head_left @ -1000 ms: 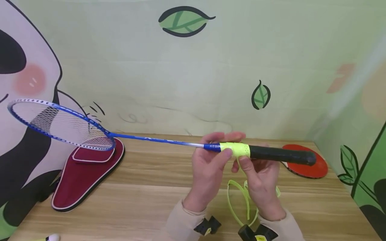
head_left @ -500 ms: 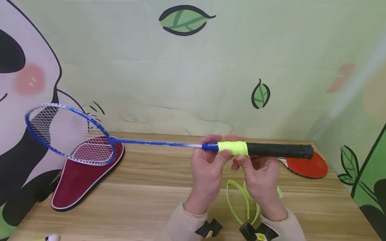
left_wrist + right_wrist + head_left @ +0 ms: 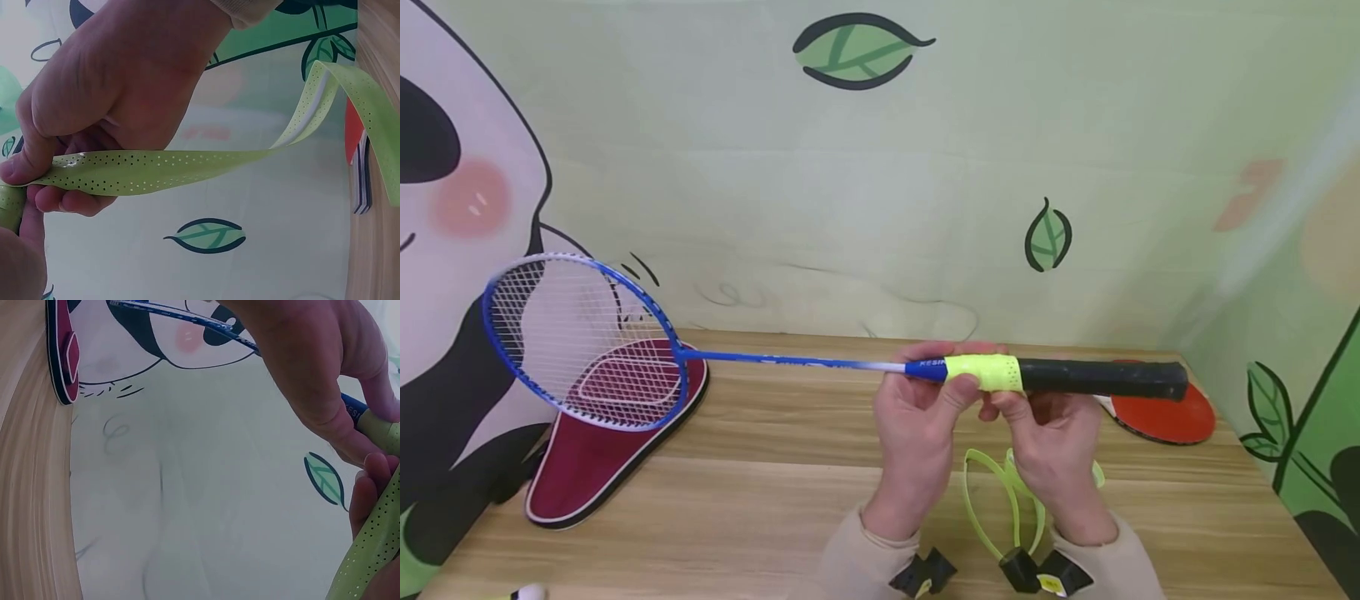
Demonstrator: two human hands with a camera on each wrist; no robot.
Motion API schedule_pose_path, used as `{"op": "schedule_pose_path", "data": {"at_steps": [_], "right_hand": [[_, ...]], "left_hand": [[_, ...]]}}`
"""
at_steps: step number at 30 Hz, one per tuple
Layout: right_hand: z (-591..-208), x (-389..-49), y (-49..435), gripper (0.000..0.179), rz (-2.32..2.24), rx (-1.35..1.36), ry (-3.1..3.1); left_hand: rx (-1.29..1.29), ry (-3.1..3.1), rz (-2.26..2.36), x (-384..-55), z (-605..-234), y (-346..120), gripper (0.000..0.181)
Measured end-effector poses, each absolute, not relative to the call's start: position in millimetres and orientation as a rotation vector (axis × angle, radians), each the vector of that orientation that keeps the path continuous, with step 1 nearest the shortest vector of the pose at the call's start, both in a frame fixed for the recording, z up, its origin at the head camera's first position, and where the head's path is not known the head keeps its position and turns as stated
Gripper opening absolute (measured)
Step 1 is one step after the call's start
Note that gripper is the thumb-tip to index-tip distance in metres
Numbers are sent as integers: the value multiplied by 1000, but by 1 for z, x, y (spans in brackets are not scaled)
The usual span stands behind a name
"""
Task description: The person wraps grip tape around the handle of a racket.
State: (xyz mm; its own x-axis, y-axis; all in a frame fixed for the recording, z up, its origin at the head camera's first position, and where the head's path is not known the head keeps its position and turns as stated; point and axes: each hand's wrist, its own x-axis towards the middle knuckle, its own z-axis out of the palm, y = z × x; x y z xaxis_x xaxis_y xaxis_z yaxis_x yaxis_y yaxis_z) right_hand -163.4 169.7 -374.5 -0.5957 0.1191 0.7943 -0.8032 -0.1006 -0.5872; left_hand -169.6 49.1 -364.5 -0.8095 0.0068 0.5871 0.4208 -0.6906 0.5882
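In the head view a blue badminton racket (image 3: 820, 362) is held level above the table, its strung head to the left. Neon-yellow perforated grip tape (image 3: 988, 372) wraps the upper end of its black handle (image 3: 1097, 377). My left hand (image 3: 917, 437) holds the racket at the wrapped part, thumb on the tape. My right hand (image 3: 1056, 450) pinches the tape just below the handle. From that pinch the loose tape (image 3: 144, 170) stretches away in the left wrist view, with small holes along it. Its lower part falls in loops (image 3: 973, 508) near the right wrist.
A red table tennis bat (image 3: 1165, 414) lies behind the handle end. At the left, a maroon bat case (image 3: 580, 467) lies on the wooden table (image 3: 760, 500), partly behind the racket head. A shuttlecock (image 3: 531, 592) shows at the front left edge. A printed backdrop (image 3: 737, 167) stands behind.
The racket has turned about its long axis, so its strung face shows wider and its head reaches less far left. Both hands keep nearly the same place.
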Motion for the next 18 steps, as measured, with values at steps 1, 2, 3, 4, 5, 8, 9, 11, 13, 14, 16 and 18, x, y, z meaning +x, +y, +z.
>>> {"op": "schedule_pose_path", "data": {"at_steps": [1, 2, 3, 4, 5, 8, 9, 11, 13, 14, 16, 18], "right_hand": [[-375, -163, 170, 42, 1769, 766, -1505], [-375, -163, 170, 41, 1769, 765, -1502], [-375, -163, 171, 40, 1766, 763, -1501], [-375, -162, 171, 39, 1767, 760, -1500], [-376, -162, 171, 37, 1764, 755, -1502], [-377, -160, 171, 34, 1763, 744, -1497], [-377, -160, 171, 34, 1762, 744, -1491], [-379, -159, 172, 30, 1752, 732, -1489], [-380, -158, 172, 24, 1736, 715, -1487], [-380, -157, 173, 22, 1733, 710, -1490], [-380, -156, 174, 18, 1734, 696, -1504], [-380, -154, 175, 18, 1746, 695, -1513]], "left_hand": [[-829, -1112, -2545, -169, -364, 49, 41], [-827, -1125, -2535, -169, -364, 49, 44], [-828, -1143, -2521, -169, -363, 49, 46], [-831, -1155, -2508, -169, -363, 49, 48], [-840, -1168, -2497, -169, -363, 49, 49], [-879, -1192, -2506, -169, -362, 48, 47], [-894, -1203, -2515, -169, -362, 47, 46], [-933, -1210, -2563, -168, -360, 46, 49], [-977, -1222, -2612, -167, -358, 44, 57], [-1005, -1222, -2628, -167, -357, 43, 61], [-1044, -1235, -2640, -167, -355, 41, 68], [-1049, -1252, -2633, -166, -353, 40, 69]]}}
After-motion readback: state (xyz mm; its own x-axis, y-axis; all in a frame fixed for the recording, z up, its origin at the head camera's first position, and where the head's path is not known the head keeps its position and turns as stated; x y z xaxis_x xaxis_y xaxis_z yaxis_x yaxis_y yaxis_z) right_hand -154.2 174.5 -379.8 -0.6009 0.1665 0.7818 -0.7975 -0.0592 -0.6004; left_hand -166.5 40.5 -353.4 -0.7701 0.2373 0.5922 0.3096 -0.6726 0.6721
